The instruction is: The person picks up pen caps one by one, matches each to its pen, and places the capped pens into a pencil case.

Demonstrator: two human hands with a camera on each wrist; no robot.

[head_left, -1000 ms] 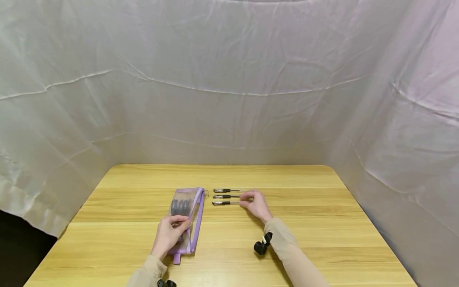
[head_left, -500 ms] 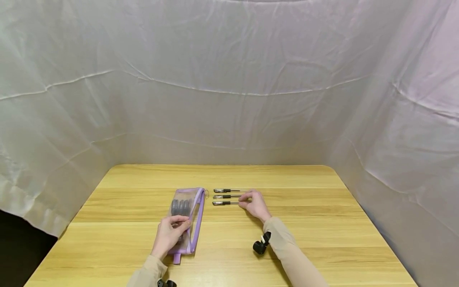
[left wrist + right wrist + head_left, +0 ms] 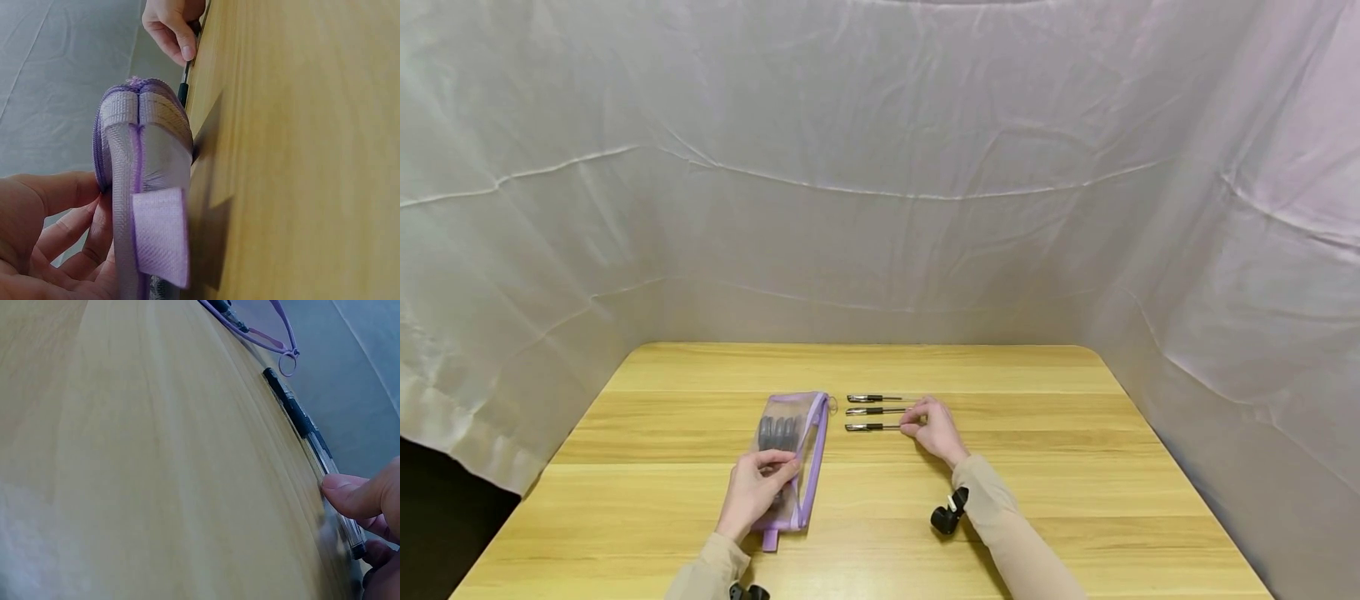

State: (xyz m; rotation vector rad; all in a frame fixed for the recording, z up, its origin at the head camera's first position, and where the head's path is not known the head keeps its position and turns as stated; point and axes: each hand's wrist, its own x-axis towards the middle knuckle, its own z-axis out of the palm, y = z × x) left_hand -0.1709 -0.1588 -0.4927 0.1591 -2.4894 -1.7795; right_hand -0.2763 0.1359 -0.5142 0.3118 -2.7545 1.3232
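Observation:
A see-through pouch with purple zipper trim (image 3: 810, 492) lies at the left, its zipper side gaping. Several dark grey rounded items (image 3: 777, 432) show through its mesh. My left hand (image 3: 758, 493) pinches the pouch's upper edge between thumb and fingers. In the left wrist view a purple tab (image 3: 161, 237) sticks out from its near end. Right of the pouch, three black-capped clear pens lie side by side: a far pen (image 3: 865, 398), a middle pen (image 3: 863, 411) and a near pen (image 3: 863, 427). My right hand (image 3: 934, 429) pinches the near pen's barrel, covering its end.
The wooden table (image 3: 1075, 500) carries everything. A small ring (image 3: 287, 364) hangs at the zipper's far end, close to the pens' caps. Pale grey cloth (image 3: 880, 250) surrounds the table at the back and sides.
The near pen has shifted slightly toward me, widening its gap to the middle pen, with my right hand on it. My left hand and the pouch have stayed in place.

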